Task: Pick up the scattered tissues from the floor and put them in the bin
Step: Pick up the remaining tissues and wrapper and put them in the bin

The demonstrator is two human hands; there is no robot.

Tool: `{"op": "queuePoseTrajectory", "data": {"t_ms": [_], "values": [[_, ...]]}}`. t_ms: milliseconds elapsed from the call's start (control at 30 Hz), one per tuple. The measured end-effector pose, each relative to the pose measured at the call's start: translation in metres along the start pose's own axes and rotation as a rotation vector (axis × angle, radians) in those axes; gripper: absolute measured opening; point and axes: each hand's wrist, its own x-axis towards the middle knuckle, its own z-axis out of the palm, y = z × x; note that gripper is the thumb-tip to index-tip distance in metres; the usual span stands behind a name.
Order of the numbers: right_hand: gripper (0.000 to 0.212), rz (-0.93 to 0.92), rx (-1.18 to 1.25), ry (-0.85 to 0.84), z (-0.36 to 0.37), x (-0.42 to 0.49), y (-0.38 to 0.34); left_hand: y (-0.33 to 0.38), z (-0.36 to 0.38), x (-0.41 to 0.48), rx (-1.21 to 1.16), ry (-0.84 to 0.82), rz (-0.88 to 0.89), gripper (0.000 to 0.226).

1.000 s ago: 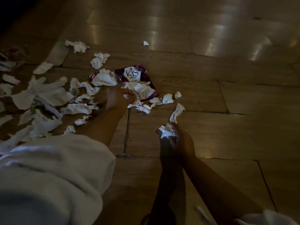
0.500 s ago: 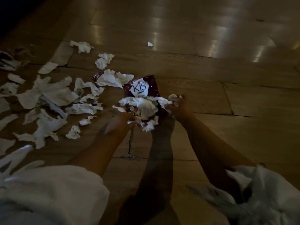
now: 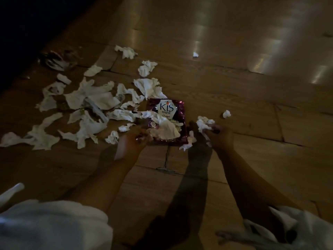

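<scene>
Both hands have closed in on the packet (image 3: 170,110). The right hand (image 3: 220,138) now pinches a tissue wad (image 3: 204,122) in curled fingers just right of it. The left hand (image 3: 132,140) curls at its near left corner, grip unclear. Most tissues (image 3: 93,98) lie on the floor (image 3: 234,87) toward its dark left edge, and no bin shows, so gathering looks early.

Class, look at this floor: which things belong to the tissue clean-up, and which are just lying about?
Belongs to the job: scattered white crumpled tissues; white tissue wad gripped by the right hand; left hand.
Just lying about: purple foil "KIS mint" sweet packet; dark crumpled litter far left, too dim to identify.
</scene>
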Motion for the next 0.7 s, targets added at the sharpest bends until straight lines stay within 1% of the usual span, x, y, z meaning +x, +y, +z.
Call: {"op": "queuePoseTrajectory", "data": {"t_ms": [67, 133, 200, 233, 300, 333, 367, 467, 533, 600, 700], "values": [[0.021, 0.009, 0.105, 0.045, -0.005, -0.011, -0.016, 0.013, -0.012, -0.001, -0.047, 0.042, -0.075, 0.011], [0.023, -0.013, 0.178, 0.063, -0.008, -0.023, -0.037, 0.027, -0.028, -0.004, -0.048, 0.051, -0.116, 0.014], [0.027, -0.02, 0.255, 0.042, -0.005, -0.038, -0.062, 0.045, -0.047, -0.011, -0.056, 0.033, -0.157, 0.019], [0.029, -0.009, 0.286, 0.003, -0.002, -0.047, -0.076, 0.054, -0.057, -0.016, -0.071, 0.026, -0.185, 0.021], [0.027, 0.031, 0.328, -0.103, 0.011, -0.067, -0.103, 0.072, -0.083, -0.029, -0.078, 0.032, -0.243, 0.025], [0.019, 0.043, 0.334, -0.159, 0.019, -0.078, -0.117, 0.079, -0.098, -0.035, -0.078, 0.034, -0.27, 0.026], [0.012, 0.029, 0.328, -0.205, 0.028, -0.091, -0.131, 0.086, -0.116, -0.043, -0.075, 0.024, -0.294, 0.026], [0.002, -0.096, 0.25, -0.364, 0.058, -0.133, -0.172, 0.098, -0.174, -0.072, -0.045, -0.03, -0.344, 0.029], [0.013, -0.154, 0.259, -0.522, 0.081, -0.17, -0.2, 0.1, -0.216, -0.102, -0.043, 0.004, -0.394, 0.031], [0.014, -0.168, 0.234, -0.652, 0.104, -0.21, -0.224, 0.102, -0.259, -0.137, -0.002, 0.055, -0.45, 0.031], [0.02, -0.191, 0.213, -0.916, 0.144, -0.268, -0.251, 0.105, -0.325, -0.201, 0.073, 0.082, -0.57, 0.029]]}}
